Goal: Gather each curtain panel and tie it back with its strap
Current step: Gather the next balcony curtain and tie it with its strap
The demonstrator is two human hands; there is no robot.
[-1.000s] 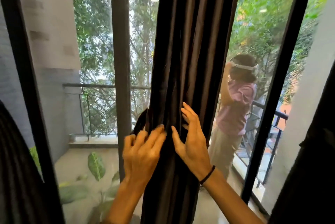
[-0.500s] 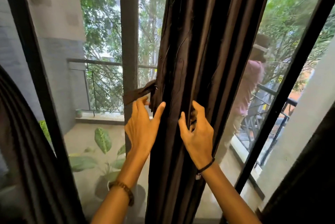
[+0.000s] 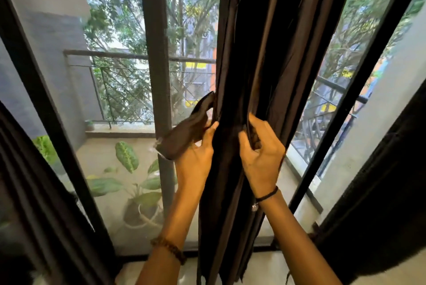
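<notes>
Hands work side by side at the front of the gathered bundle. The left hand grips a dark brown fabric strap, its thumb laid against the cloth. The right hand has its fingers curled into a fold of the dark brown pleated curtain panel. Whether it also pinches a second strap end inside that fold cannot be told.

The strap lies at 10 o'clock from the left hand. Its long axis runs from the panel's left edge at 2 o'clock down to a loose end at 8 o'clock. The panel hangs between the two hands, running from 12 to 6. The left hand is plainly the nearer to the strap, so the wrap would likely have to pass toward 3 o'clock, across the bundle, to reach the right hand.

Further dark curtain panels hang at 9 o'clock and 3 o'clock, neither visibly tied.
</notes>
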